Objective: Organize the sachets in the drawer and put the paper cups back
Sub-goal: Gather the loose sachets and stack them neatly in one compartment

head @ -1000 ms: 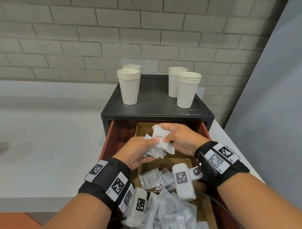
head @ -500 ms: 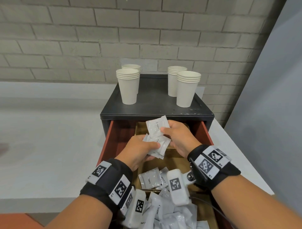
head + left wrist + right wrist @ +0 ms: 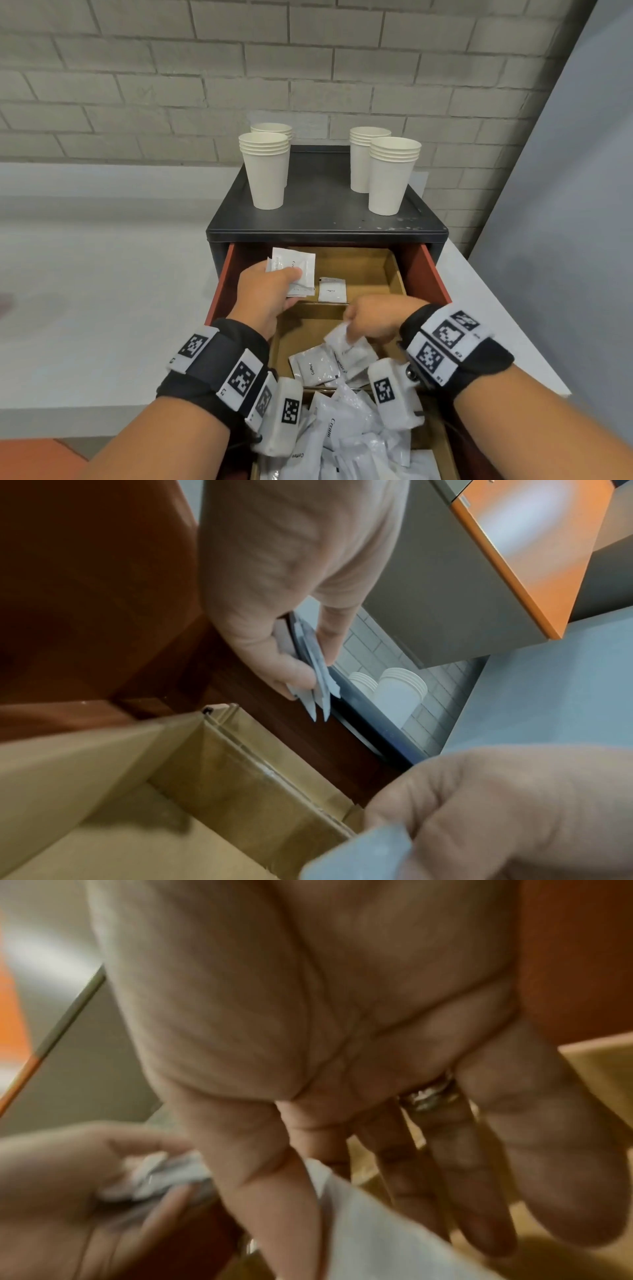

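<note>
The left hand [image 3: 270,294] grips a small stack of white sachets [image 3: 297,274] between thumb and fingers, holding it above the far left corner of the open drawer [image 3: 423,270], close to the drawer's red left wall. In the left wrist view the stack shows edge-on, pinched between the thumb and the curled fingers [image 3: 298,674]. The right hand [image 3: 375,322] is lower and nearer, over the middle cardboard compartment [image 3: 284,342] of the drawer, pinching one white sachet [image 3: 346,346] by its upper edge between thumb and forefinger; the other fingers hang fairly straight in the right wrist view, one of them wearing a ring [image 3: 430,1095]. A single sachet marked "Coffee" [image 3: 331,290] lies flat in the far compartment, against the cardboard divider at its near edge. A few more sachets [image 3: 315,365] lie loose at the near edge of the middle compartment, and a jumbled heap of sachets [image 3: 349,442], some marked "Cream" and some "Coffee", fills the nearest compartment. Four stacks of paper cups [image 3: 265,171] stand upright on the black cabinet top [image 3: 325,205] above the drawer, two toward its left edge and two toward its right edge. The cabinet sits at the far right of a pale grey tabletop [image 3: 102,291], before a brick wall [image 3: 171,68].
</note>
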`<state>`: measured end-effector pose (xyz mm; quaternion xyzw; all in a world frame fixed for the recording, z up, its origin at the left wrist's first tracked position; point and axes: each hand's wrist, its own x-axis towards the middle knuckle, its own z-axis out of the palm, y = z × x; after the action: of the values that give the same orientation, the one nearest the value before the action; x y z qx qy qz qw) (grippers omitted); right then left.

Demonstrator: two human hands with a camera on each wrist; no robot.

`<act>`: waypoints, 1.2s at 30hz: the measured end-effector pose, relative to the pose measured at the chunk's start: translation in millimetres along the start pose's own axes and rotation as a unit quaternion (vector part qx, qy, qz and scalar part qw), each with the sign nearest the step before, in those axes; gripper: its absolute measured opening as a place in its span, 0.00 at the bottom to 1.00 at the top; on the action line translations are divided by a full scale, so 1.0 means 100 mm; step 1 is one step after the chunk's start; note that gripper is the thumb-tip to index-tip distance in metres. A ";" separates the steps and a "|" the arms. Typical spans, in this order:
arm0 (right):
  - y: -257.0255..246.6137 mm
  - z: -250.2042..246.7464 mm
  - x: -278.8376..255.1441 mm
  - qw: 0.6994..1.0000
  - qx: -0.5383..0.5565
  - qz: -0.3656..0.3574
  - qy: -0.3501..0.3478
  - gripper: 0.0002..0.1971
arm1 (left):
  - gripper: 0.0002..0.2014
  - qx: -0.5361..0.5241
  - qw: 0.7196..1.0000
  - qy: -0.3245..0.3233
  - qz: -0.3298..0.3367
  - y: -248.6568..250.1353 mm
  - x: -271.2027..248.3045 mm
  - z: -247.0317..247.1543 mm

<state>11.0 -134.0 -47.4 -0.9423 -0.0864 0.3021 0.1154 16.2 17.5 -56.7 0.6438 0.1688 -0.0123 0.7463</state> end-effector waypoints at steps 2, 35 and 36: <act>-0.06 0.10 0.06 0.997 -0.067 -0.016 -0.023 0.06 | 0.12 0.002 1.000 -0.005 0.000 -0.01 -0.01 0.01; 0.08 -0.14 0.07 0.893 0.400 -0.093 0.184 0.17 | 0.07 0.035 0.989 -0.136 -0.051 0.00 -0.06 0.00; 0.06 -0.12 0.08 0.890 0.400 -0.102 0.194 0.15 | 0.06 0.042 0.986 -0.153 -0.052 0.00 -0.08 0.01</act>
<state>25.0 -139.9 -43.5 -0.8421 -0.0301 0.1087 0.5274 9.1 14.9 -54.8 0.6552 0.0856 -0.1561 0.7342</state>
